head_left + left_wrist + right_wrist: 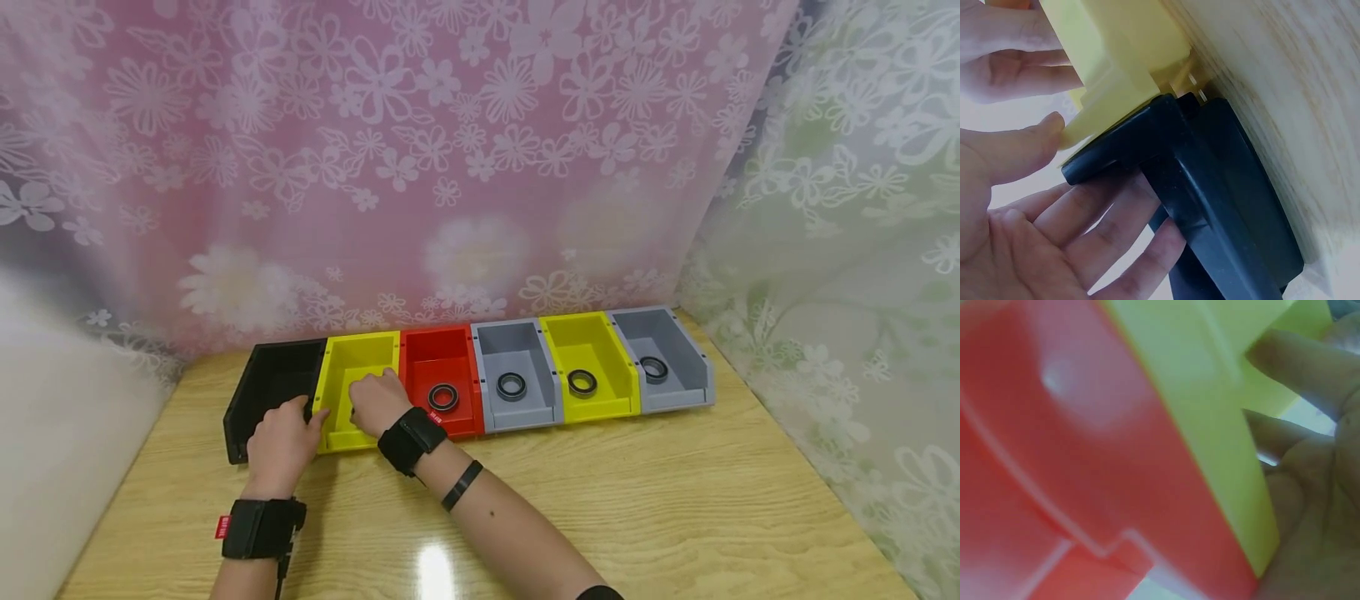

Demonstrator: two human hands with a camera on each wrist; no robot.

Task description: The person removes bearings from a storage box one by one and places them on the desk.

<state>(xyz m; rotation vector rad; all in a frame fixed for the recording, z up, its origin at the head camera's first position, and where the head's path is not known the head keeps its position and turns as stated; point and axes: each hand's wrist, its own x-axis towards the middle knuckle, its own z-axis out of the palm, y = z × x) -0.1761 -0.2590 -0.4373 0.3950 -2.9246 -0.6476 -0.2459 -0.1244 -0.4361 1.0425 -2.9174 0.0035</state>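
My left hand (281, 446) is at the side walls where the black bin (281, 367) and the left yellow bin (360, 354) meet. In the left wrist view its thumb lies along the yellow wall and its fingers reach behind the black bin's wall (1147, 134), gripping the pair. My right hand (381, 404) is over the left yellow bin with bent fingers, beside the red bin (438, 371). A dark sliver shows by its fingertips in the head view; I cannot tell whether it holds something. The right wrist view shows those fingers beside the yellow wall (1222, 437).
The bins stand in a joined row on a wooden table (637, 517). Bearings lie in the red bin (443, 397), the left grey bin (512, 386), the right yellow bin (582, 382) and the right grey bin (654, 369). Flowered curtains (465, 167) hang behind and at the right.
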